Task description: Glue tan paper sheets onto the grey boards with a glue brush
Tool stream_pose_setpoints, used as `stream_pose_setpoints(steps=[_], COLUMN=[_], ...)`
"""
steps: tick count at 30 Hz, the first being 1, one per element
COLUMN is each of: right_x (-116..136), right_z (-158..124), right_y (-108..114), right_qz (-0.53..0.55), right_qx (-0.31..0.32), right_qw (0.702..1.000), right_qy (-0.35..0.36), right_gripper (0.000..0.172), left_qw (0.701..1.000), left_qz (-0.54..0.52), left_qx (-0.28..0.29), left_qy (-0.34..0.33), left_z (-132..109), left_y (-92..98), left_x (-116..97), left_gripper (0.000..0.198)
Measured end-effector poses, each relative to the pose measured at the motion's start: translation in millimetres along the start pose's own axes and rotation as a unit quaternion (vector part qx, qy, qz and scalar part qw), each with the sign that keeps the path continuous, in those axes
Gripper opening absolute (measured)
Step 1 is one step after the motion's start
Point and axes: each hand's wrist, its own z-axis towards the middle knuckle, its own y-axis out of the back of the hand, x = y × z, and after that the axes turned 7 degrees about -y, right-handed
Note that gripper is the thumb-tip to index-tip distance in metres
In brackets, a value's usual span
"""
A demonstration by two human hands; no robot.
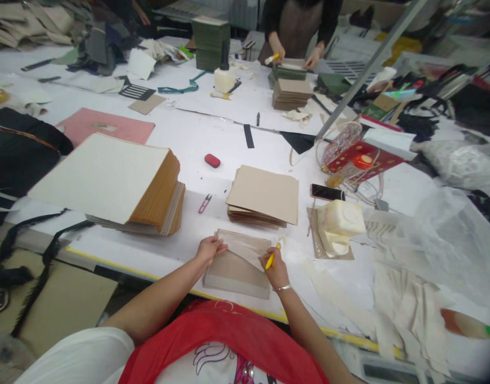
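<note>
My left hand (211, 249) pinches the upper left edge of a thin grey-beige sheet (237, 274), near the table's front edge. Under and behind it shows another beige piece (245, 240) with a shiny, wet-looking border. Closed around a yellow-handled brush (272, 258), my right hand (277, 273) is at the sheet's right corner; the brush's pale tip points away from me. Just beyond both hands lies a stack of beige boards (264, 193). To the right, a cut-open whitish plastic container (343, 224) rests on a board (314, 234).
A tall stack of large boards (101, 178) stands at left. Pink snips (205, 204), a red case (212, 160) and a phone (327, 192) lie around the middle. A metal pole (364, 74) slants up at right. Across the table, another person's hands (277, 49) work beside stacked pieces.
</note>
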Motion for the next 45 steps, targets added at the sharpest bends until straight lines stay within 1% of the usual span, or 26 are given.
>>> stream_pose_setpoints(steps=[2,5,7,9,11,14,16,27,30,32,36,38,40,41,42,43,44,45], right_x=[-2,-4,-5,-7,-10,-13,-15,-19,-23,-27,-38,-41,-44,-44,-44,-44,-44,-44], right_z=[6,19,30,40,47,52,53,57,57,57,54,50,43,38,33,27,22,16], right_y=[-2,-6,-10,-14,-19,-26,-29,-31,-34,-34,-28,-23,-19,-17,-15,-14,-13,-12], right_qz=[-0.002,-0.008,-0.027,-0.057,-0.085,-0.106,-0.116,-0.139,-0.161,-0.186,-0.24,-0.249,-0.235,-0.222,-0.205,-0.188,-0.171,-0.157], right_qx=[-0.017,-0.053,-0.076,-0.092,-0.102,-0.115,-0.121,-0.125,-0.135,-0.158,-0.198,-0.21,-0.223,-0.231,-0.238,-0.244,-0.248,-0.249], right_qw=[1.0,0.999,0.996,0.993,0.988,0.984,0.982,0.98,0.976,0.969,0.95,0.946,0.946,0.947,0.949,0.951,0.953,0.955], right_qy=[0.0,-0.005,-0.025,-0.056,-0.079,-0.084,-0.083,-0.074,-0.054,-0.028,0.001,0.001,0.008,0.014,0.021,0.026,0.031,0.035], right_gripper=[0.025,0.024,0.025,0.026,0.028,0.028,0.029,0.031,0.031,0.035,0.044,0.044,0.042,0.041,0.039,0.038,0.037,0.037], left_qw=[0.999,0.995,0.984,0.963,0.932,0.901,0.892,0.897,0.885,0.862,0.792,0.76,0.74,0.733,0.725,0.711,0.687,0.654], left_qz=[0.033,0.092,0.157,0.237,0.321,0.393,0.411,0.405,0.432,0.474,0.564,0.596,0.607,0.6,0.585,0.563,0.536,0.506], left_qx=[-0.003,-0.005,-0.014,-0.029,-0.041,-0.051,-0.056,-0.065,-0.06,-0.063,-0.077,-0.066,-0.051,-0.044,-0.038,-0.035,-0.039,-0.053], left_qy=[-0.015,-0.041,-0.079,-0.126,-0.164,-0.175,-0.178,-0.166,-0.161,-0.167,-0.22,-0.252,-0.286,-0.317,-0.361,-0.421,-0.49,-0.559], left_z=[7,14,19,24,29,33,34,33,31,28,18,9,-3,-12,-23,-35,-49,-64], left_y=[1.1,4.2,6.5,8.2,8.8,8.6,8.5,7.8,8.0,9.2,11.6,12.6,16.1,20.0,26.0,34.4,45.3,58.6], left_x=[2,4,5,5,6,8,10,10,9,7,-3,-8,-13,-16,-20,-25,-33,-42], left_gripper=[0.007,0.011,0.016,0.019,0.022,0.025,0.025,0.024,0.025,0.024,0.028,0.028,0.023,0.021,0.021,0.021,0.022,0.025])
